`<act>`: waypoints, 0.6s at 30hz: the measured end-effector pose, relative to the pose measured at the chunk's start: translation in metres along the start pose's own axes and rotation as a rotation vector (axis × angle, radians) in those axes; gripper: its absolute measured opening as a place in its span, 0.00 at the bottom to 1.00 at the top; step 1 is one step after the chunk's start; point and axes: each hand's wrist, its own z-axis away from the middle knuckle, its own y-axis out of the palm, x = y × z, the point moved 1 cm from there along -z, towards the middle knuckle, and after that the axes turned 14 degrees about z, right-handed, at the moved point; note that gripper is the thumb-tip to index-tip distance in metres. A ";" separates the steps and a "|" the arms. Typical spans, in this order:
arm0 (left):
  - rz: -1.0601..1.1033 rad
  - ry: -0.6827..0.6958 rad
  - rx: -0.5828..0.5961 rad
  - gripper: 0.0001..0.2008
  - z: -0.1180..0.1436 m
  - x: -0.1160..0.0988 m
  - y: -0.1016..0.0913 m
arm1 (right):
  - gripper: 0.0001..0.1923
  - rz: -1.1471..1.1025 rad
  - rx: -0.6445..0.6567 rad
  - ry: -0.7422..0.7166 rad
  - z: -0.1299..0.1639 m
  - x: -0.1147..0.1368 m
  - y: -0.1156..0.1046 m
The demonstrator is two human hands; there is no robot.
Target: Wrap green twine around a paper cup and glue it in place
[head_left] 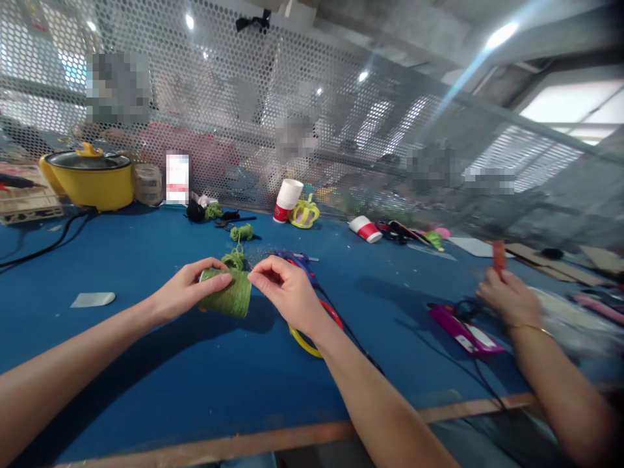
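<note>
In my left hand is a paper cup wrapped in green yarn, lying on its side just above the blue table, thumb across the wrapping. My right hand pinches thumb and fingertips together at the cup's right edge, on the green yarn; the strand itself is barely visible. Behind the cup lies a loose heap of green yarn, with a small yarn bundle farther back. A blue glue gun lies beyond my right hand. Partly under my right wrist shows a yellow and red loop.
A co-worker's hand at right grips an orange-brown object, near a purple box-like device with a cable. Paper cups, a yellow crown-shaped piece and a yellow electric pot line the perforated screen. A whitish strip lies left.
</note>
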 end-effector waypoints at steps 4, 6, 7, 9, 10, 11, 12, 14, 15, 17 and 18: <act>0.010 -0.016 0.001 0.19 0.001 0.000 0.001 | 0.07 -0.011 -0.007 0.011 -0.001 -0.001 -0.001; -0.013 0.001 -0.006 0.19 0.001 -0.001 0.001 | 0.07 -0.019 -0.012 0.020 -0.001 -0.001 -0.001; -0.029 0.017 -0.008 0.19 0.002 -0.001 0.001 | 0.07 -0.024 -0.016 0.026 -0.001 -0.002 -0.001; -0.057 0.057 -0.014 0.17 0.002 -0.001 0.000 | 0.06 -0.033 -0.020 0.041 -0.002 -0.003 -0.002; -0.063 0.074 -0.014 0.17 0.002 -0.001 0.000 | 0.06 -0.038 -0.021 0.047 -0.003 -0.004 -0.002; -0.065 0.085 -0.012 0.17 0.002 -0.001 0.000 | 0.06 -0.043 -0.021 0.051 -0.003 -0.004 -0.002; -0.066 0.092 -0.006 0.17 0.002 -0.001 -0.001 | 0.06 -0.048 -0.019 0.054 -0.003 -0.004 -0.002; -0.075 0.094 0.009 0.17 0.001 0.000 -0.001 | 0.07 -0.057 -0.017 0.057 -0.004 -0.004 -0.003; -0.084 0.089 0.020 0.17 0.001 0.001 -0.001 | 0.07 -0.060 -0.018 0.057 -0.004 -0.004 -0.003; -0.104 0.078 0.041 0.18 0.000 0.001 0.000 | 0.07 -0.061 -0.017 0.053 -0.004 -0.003 -0.003; -0.113 0.072 0.050 0.19 0.000 0.001 0.000 | 0.07 -0.058 -0.018 0.047 -0.004 -0.002 -0.003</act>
